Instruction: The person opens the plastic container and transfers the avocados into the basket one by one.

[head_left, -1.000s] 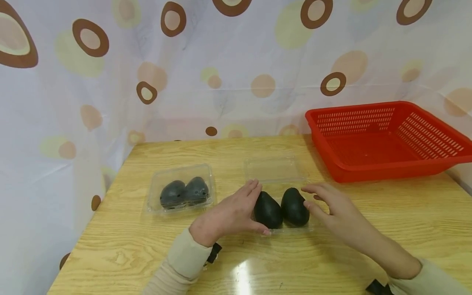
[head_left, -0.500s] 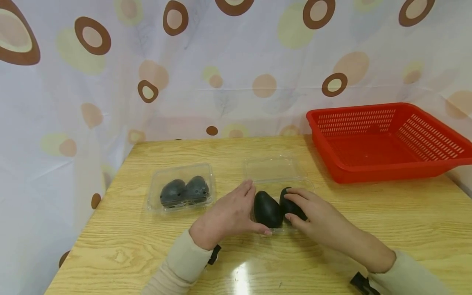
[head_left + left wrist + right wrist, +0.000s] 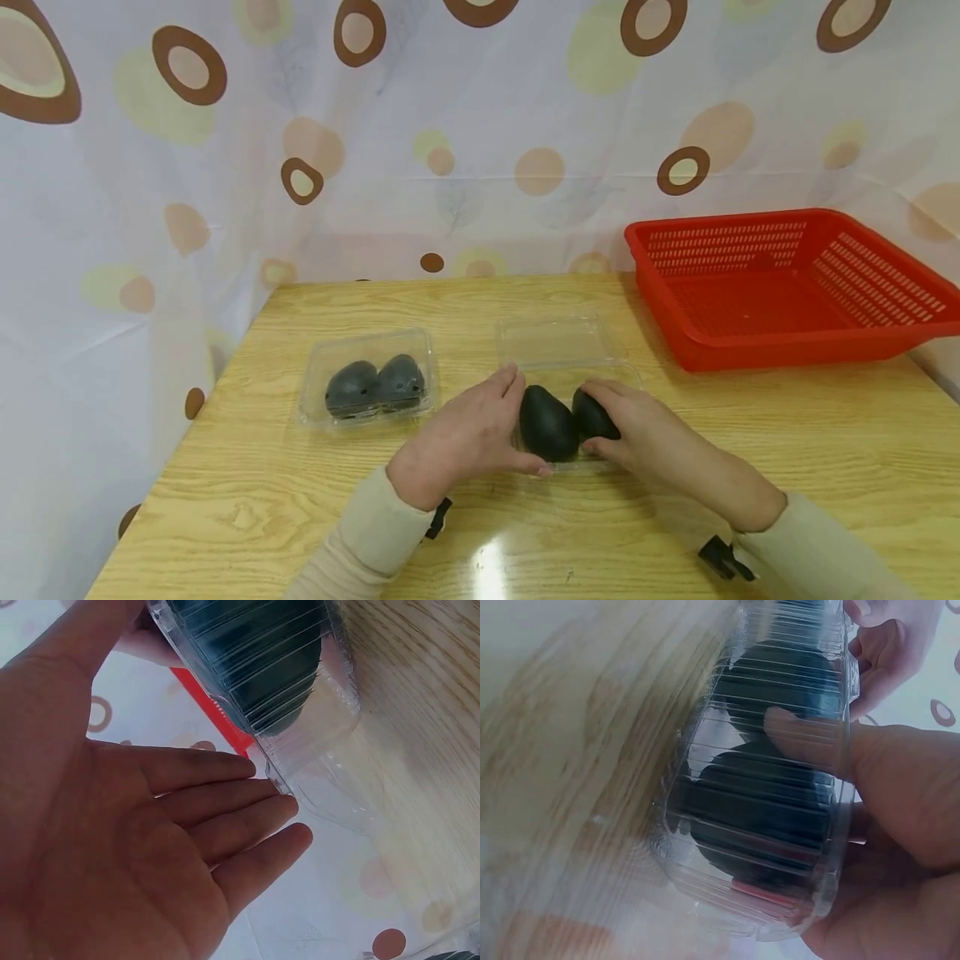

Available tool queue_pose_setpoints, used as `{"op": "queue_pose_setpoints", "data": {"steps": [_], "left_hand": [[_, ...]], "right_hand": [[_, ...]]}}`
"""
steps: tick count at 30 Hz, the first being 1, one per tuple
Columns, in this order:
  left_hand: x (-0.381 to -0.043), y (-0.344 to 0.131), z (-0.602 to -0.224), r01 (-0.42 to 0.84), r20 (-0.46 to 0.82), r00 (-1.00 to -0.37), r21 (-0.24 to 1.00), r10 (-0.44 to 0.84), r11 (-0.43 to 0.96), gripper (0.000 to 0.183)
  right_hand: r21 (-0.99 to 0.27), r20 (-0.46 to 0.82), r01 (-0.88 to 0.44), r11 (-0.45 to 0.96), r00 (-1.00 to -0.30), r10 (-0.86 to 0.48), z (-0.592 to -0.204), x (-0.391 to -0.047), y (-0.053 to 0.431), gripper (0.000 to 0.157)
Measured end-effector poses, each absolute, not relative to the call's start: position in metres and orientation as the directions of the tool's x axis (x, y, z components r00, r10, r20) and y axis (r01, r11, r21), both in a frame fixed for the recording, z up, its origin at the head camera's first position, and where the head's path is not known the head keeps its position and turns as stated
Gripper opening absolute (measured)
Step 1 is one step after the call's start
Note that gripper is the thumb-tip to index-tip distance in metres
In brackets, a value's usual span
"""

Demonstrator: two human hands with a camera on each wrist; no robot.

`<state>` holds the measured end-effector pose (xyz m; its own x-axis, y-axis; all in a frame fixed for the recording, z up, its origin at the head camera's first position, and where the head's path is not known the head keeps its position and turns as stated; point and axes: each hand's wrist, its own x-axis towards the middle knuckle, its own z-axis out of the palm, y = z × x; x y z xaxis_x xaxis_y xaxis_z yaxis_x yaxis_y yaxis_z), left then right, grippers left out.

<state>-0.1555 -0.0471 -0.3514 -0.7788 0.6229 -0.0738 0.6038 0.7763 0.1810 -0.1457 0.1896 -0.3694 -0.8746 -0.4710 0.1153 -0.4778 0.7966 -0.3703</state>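
Two dark green avocados sit side by side in a clear plastic clamshell box [image 3: 558, 343], whose lid lies open behind. My left hand [image 3: 472, 437] rests along the box's left side; the left wrist view shows its straight fingers [image 3: 240, 817] at the box's rim. The left avocado [image 3: 548, 425] stands just beside that hand. My right hand [image 3: 656, 433] holds the right avocado [image 3: 595, 418], fingers over its far side and thumb on the near side. Through the clear wall in the right wrist view, the right thumb [image 3: 802, 739] reaches inside the box against the avocado.
On the left of the wooden table [image 3: 300, 492] stands another clear clamshell box [image 3: 318, 367], closed, with two dark avocados inside. A red plastic basket [image 3: 720, 354] stands at the back right. A patterned cloth [image 3: 480, 100] hangs behind the table.
My right hand has moved left from beside the right avocado and taken hold of it. The left hand stays at the box's left side.
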Motion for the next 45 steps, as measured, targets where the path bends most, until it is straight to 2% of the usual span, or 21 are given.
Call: {"op": "queue_pose_setpoints", "data": {"steps": [6,18,28,35,45], "left_hand": [[-0.155,-0.047,-0.349,0.609,-0.064,-0.776,0.182,0.627,0.772,0.109],[-0.156,-0.046,-0.351,0.582,-0.098,-0.784,0.231,0.613,0.78,0.111],[-0.154,-0.045,-0.35,0.585,-0.085,-0.785,0.226,0.614,0.779,0.113],[-0.155,-0.044,-0.349,0.575,-0.093,-0.792,0.217,0.603,0.789,0.115],[-0.156,-0.044,-0.35,0.561,-0.115,-0.797,0.223,0.593,0.797,0.115]], "right_hand": [[-0.366,0.094,-0.477,0.799,-0.873,-0.478,-0.369,-0.149,0.191,0.061],[-0.389,0.165,-0.515,0.764,-0.855,-0.492,-0.372,-0.149,0.195,0.05],[-0.428,0.132,-0.433,0.793,-0.898,-0.42,-0.364,-0.145,0.2,0.059],[-0.53,0.117,-0.393,0.752,-0.911,-0.394,-0.356,-0.145,0.213,0.062],[-0.5,0.213,-0.47,0.727,-0.881,-0.423,-0.342,-0.143,0.222,0.065]]}}
